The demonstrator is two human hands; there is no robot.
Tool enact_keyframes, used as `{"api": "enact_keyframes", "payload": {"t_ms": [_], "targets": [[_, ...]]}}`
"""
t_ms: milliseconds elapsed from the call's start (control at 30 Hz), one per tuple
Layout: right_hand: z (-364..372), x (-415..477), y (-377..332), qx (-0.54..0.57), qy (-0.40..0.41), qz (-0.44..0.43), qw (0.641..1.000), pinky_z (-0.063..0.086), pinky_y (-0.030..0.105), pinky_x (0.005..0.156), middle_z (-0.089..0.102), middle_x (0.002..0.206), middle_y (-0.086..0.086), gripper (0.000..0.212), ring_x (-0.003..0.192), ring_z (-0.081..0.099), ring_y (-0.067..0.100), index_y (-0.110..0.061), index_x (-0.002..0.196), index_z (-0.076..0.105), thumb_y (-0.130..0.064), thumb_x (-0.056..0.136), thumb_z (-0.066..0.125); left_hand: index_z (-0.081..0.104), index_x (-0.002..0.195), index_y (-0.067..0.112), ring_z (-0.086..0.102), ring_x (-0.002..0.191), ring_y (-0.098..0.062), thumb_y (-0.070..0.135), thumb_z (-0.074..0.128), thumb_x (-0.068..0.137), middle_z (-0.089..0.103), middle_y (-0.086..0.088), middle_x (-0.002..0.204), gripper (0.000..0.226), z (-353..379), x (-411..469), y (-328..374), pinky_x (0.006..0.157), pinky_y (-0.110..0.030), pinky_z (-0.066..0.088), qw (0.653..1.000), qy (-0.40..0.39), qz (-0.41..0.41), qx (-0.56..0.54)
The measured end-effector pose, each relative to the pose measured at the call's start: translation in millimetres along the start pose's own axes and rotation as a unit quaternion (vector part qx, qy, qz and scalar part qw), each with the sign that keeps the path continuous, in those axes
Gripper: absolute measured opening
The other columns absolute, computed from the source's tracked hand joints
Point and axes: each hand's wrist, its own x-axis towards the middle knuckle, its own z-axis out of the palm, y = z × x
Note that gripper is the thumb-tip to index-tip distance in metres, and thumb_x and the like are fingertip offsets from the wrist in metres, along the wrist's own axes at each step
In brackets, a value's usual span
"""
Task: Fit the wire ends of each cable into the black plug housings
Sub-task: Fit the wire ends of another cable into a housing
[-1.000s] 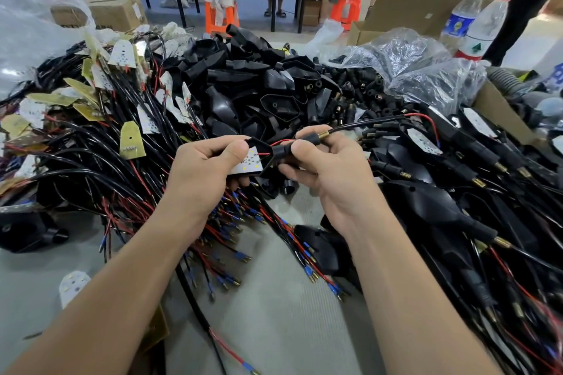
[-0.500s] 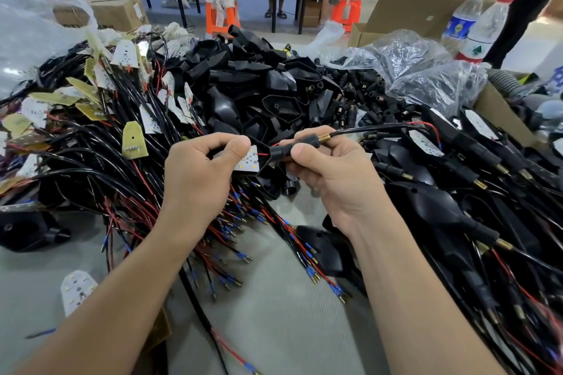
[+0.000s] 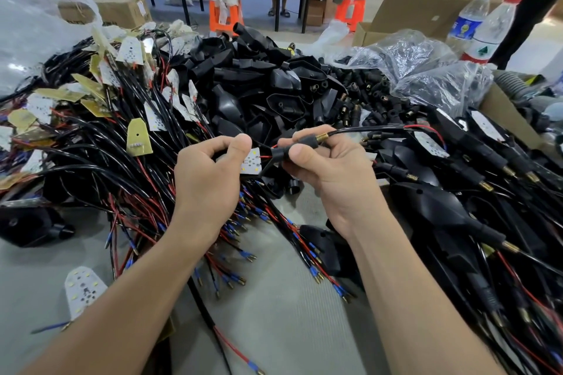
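Fingers (image 3: 234, 146) of the left hand (image 3: 210, 183) are curled, and a white LED board (image 3: 252, 162) is pinched between thumb and forefinger. The right hand (image 3: 335, 183) is closed round the black plug housing (image 3: 281, 153): the thumb is pressed on its upper side and the other fingers are wrapped underneath.

The housing is held roughly level, above the grey table (image 3: 289, 313). All positions below are given relative to this housing.
- The LED board is just left of it and linked to it by a short red wire (image 3: 266, 156). Whether board and housing touch cannot be told.
- A brass threaded end (image 3: 321, 137) is seen at its right end, and a black cable (image 3: 365, 131) is led out from there to the right.
- A heap of loose housings (image 3: 259, 85) is piled behind it.
- A cable bundle (image 3: 106, 155) with more boards is spread to its left.
- Blue-sleeved wire ends (image 3: 243, 222) are fanned out below it on the table.
- Cabled black housings (image 3: 457, 201) are stacked to its right.
- Clear plastic bags (image 3: 411, 70) are seen behind and to the right, with two bottles (image 3: 487, 33) further back.
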Motion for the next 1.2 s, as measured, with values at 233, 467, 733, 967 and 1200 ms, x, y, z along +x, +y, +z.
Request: {"api": "enact_keyframes", "payload": {"t_ms": [233, 467, 733, 967, 1200], "targets": [[-1.0, 0.3, -6.3, 0.015, 0.005, -0.035, 0.999, 0.059, 0.027, 0.073, 0.079, 0.091, 0.011, 0.016, 0.083, 0.076, 0.022, -0.006, 0.098, 0.061, 0.009, 0.093, 0.062, 0.080, 0.093, 0.020, 0.047, 0.047, -0.009, 0.024, 0.060, 0.104, 0.068, -0.004, 0.078, 0.023, -5.6, 3.6, 6.7, 0.039, -0.019, 0.034, 0.966, -0.215, -0.090, -0.108], [-2.8, 2.5, -6.0, -0.021, 0.001, -0.048, 0.999, 0.060, 0.033, 0.079, 0.079, 0.091, 0.012, 0.016, 0.085, 0.075, 0.024, -0.007, 0.096, 0.063, 0.008, 0.092, 0.065, 0.077, 0.088, 0.022, 0.041, 0.045, -0.012, 0.027, 0.063, 0.099, 0.063, -0.015, 0.077, 0.019, -5.2, 3.3, 4.2, 0.040, -0.020, 0.030, 0.977, -0.193, -0.057, -0.073], [-2.0, -0.3, -1.0, -0.063, -0.002, -0.029, 0.998, 0.059, 0.024, 0.065, 0.075, 0.091, 0.024, 0.023, 0.076, 0.074, 0.022, 0.018, 0.109, 0.061, 0.008, 0.089, 0.069, 0.076, 0.073, 0.029, 0.039, 0.041, -0.009, 0.022, 0.070, 0.096, 0.053, 0.008, 0.057, 0.025, 1.4, -0.2, 7.0, 0.039, -0.017, 0.029, 0.985, -0.098, -0.086, -0.112], [-1.3, 1.4, -0.1, -0.088, -0.022, -0.031, 0.995, 0.058, 0.023, 0.065, 0.075, 0.077, 0.013, 0.016, 0.069, 0.072, 0.019, 0.013, 0.101, 0.063, 0.011, 0.087, 0.070, 0.079, 0.086, 0.022, 0.046, 0.049, -0.013, 0.025, 0.055, 0.103, 0.060, 0.002, 0.067, 0.030, -0.6, -3.1, 11.0, 0.042, -0.023, 0.035, 0.973, -0.157, -0.096, -0.138], [-5.0, -0.4, -6.9, -0.020, -0.012, -0.059, 0.998, 0.051, 0.015, 0.052, 0.078, 0.082, 0.008, 0.016, 0.066, 0.072, 0.014, 0.000, 0.104, 0.070, 0.004, 0.089, 0.067, 0.073, 0.117, 0.004, 0.069, 0.067, -0.023, 0.003, 0.048, 0.103, 0.076, -0.017, 0.093, 0.029, -4.7, 6.8, 13.5, 0.057, -0.024, 0.055, 0.935, -0.189, -0.159, -0.255]]}}
